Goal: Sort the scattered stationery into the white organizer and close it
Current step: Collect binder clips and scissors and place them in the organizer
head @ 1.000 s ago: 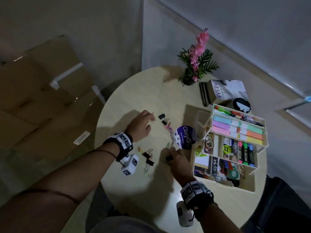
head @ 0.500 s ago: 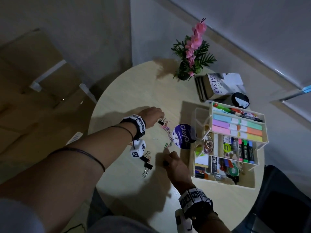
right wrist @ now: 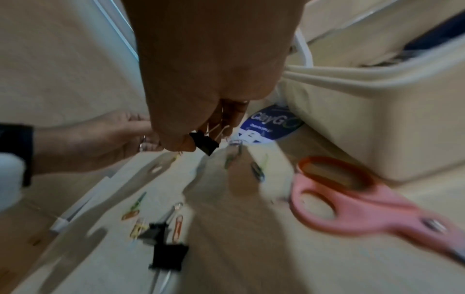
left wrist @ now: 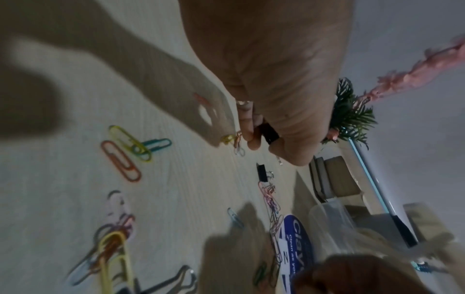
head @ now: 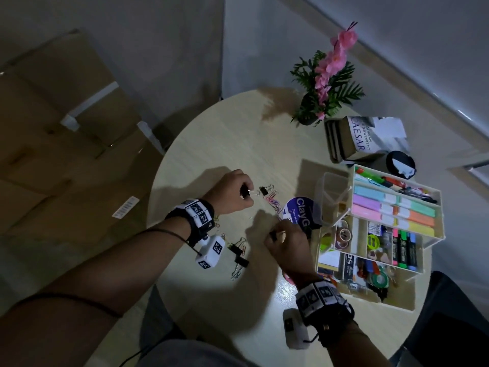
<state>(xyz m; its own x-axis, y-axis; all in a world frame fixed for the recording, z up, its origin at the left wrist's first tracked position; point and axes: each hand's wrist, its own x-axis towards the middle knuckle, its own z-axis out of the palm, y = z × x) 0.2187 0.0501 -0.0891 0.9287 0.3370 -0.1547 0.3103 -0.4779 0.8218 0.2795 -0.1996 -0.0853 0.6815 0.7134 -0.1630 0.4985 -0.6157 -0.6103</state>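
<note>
The white organizer [head: 428,242] stands open at the right of the round table, its tiers holding highlighters, markers, tape and notes. My left hand [head: 232,193] pinches a black binder clip [left wrist: 269,133] just above the table. Just right of that hand another black binder clip [head: 263,191] lies beside a tangle of coloured paper clips [head: 274,203]. My right hand [head: 287,243] grips a black binder clip [right wrist: 204,143] next to the blue ClayGo lid [head: 303,215]. Two more binder clips [head: 239,256] lie between my forearms. Pink scissors [right wrist: 357,202] lie by the organizer's wall.
A clear plastic cup [head: 334,200] stands against the organizer's left side. A potted pink flower [head: 325,86], a stack of books [head: 362,139] and a black round object [head: 400,164] sit at the table's far side. Cardboard boxes [head: 66,133] lie on the floor at left.
My left hand has taken a black binder clip off the table and lifted it. My right hand has shifted right toward the blue lid, still holding its clip.
</note>
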